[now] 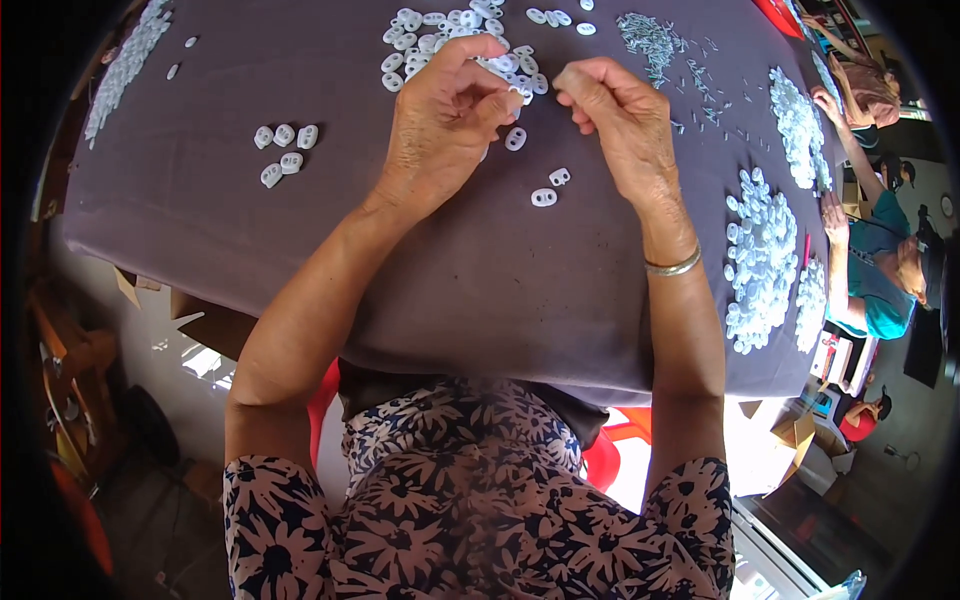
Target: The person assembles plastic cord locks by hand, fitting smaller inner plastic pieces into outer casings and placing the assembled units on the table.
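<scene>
- A small white two-holed piece (522, 92) sits at the fingertips of the left hand (435, 130), above the worktop (480, 280), well in from its near edge.
- The left hand is partly curled, thumb and fingers pinching that piece, the forefinger arched above it.
- The right hand (625, 125) is just beside it, thumb and forefinger drawn together; whether something tiny is between them, I cannot tell.
- Below the hands, toward the near edge, lie a loose white piece (515, 139) and a pair of white pieces (544, 198).
- Beyond the left hand, away from the near edge, spreads a pile of similar white pieces (405, 41).
- Five white pieces (284, 136) stand grouped toward the left edge.
- Small metal parts (650, 45) lie heaped and scattered beyond the right hand.
- A long white heap (125, 70) lines the left edge; a larger heap (762, 265) lies by the right edge.
- A co-worker's hand (835, 217) is at the right edge.
</scene>
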A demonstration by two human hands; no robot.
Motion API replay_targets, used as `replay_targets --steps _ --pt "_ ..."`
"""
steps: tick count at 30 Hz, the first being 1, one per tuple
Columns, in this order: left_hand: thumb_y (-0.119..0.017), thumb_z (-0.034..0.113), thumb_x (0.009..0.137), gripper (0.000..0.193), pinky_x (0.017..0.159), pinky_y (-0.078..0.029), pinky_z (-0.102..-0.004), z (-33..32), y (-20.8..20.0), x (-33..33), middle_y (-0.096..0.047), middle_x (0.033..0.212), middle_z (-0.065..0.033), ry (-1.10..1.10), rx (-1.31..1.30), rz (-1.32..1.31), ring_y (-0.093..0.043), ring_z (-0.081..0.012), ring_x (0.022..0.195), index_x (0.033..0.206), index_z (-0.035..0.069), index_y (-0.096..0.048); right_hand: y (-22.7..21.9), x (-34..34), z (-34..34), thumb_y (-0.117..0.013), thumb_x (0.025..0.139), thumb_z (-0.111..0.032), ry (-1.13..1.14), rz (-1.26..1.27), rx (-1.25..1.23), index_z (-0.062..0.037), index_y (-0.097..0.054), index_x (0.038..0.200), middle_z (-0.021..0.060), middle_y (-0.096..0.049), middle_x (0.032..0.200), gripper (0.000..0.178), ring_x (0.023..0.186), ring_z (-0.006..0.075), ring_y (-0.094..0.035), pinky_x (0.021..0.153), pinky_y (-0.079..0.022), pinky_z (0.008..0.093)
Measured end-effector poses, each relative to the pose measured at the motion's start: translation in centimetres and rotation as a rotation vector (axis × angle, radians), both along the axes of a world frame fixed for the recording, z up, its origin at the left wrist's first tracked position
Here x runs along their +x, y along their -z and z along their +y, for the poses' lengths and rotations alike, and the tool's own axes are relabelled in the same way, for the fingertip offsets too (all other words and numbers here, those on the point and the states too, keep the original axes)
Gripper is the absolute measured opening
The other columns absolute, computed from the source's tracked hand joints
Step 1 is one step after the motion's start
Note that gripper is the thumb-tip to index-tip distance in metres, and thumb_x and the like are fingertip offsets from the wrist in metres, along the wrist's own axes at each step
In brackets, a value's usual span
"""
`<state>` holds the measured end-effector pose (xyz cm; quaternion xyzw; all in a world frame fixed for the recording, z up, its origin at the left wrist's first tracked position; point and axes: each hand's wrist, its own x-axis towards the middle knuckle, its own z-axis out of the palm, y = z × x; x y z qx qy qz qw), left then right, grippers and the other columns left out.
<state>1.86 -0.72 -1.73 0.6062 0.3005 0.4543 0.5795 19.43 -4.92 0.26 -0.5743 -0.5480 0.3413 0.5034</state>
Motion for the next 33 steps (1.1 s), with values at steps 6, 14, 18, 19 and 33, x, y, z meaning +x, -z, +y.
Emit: replay_targets --steps 6,14,18,19,33 --pt "-0.063 0.001 0.084 0.032 0.058 -0.048 -0.0207 0.1 0.2 -0.2 -0.063 0.078 -0.0013 -0.003 -0.005 -0.029 -0.058 -0.0055 0.067 0.114 0.004 -0.051 -1.6 2.7 -1.0 -0.065 0.084 -0.006 -0.345 -0.302 -0.237 -0.0025 -0.064 0.085 -0.0045 -0.057 0.074 0.004 0.066 0.0029 -0.047 0.060 -0.040 0.0188" --pt "-0.063 0.004 0.086 0.032 0.058 -0.047 -0.0198 0.8 0.1 -0.6 -0.064 0.082 -0.0010 -0.027 0.064 0.031 -0.060 -0.0065 0.074 0.116 0.004 -0.053 -1.6 1.8 -1.5 -0.065 0.083 -0.006 -0.312 -0.382 -0.264 -0.0017 -0.064 0.086 -0.0046 -0.056 0.074 0.005 0.064 0.0025 -0.047 0.057 -0.040 0.0203" --pt "-0.064 0.004 0.086 0.031 0.058 -0.046 -0.0195 0.8 0.2 -0.5 -0.064 0.083 -0.0009 -0.010 0.044 -0.049 -0.060 -0.0065 0.073 0.115 0.004 -0.053 -0.7 0.6 -0.8 -0.067 0.082 -0.008 -0.224 -0.438 -0.231 -0.0020 -0.064 0.087 -0.0048 -0.056 0.072 0.008 0.062 0.0020 -0.046 0.055 -0.040 0.0207" --pt "-0.062 0.003 0.086 0.030 0.058 -0.047 -0.0200 0.7 0.1 -0.4 -0.063 0.080 -0.0012 -0.019 0.018 -0.056 -0.059 -0.0062 0.071 0.115 0.004 -0.053 -0.3 0.1 -0.7 -0.068 0.080 -0.008 -0.230 -0.428 -0.181 -0.0027 -0.065 0.088 -0.0040 -0.055 0.072 0.010 0.061 0.0026 -0.046 0.055 -0.040 0.0212" --pt "-0.061 0.001 0.086 0.027 0.057 -0.046 -0.0212 0.9 0.4 -0.5 -0.062 0.077 -0.0018 -0.048 0.017 -0.081 -0.057 -0.0054 0.068 0.111 0.005 -0.052 0.9 -1.8 -1.0 -0.071 0.075 -0.001 -0.178 -0.477 0.109 -0.0030 -0.059 0.080 -0.0025 -0.054 0.070 0.013 0.054 0.0033 -0.047 0.049 -0.039 0.0211"
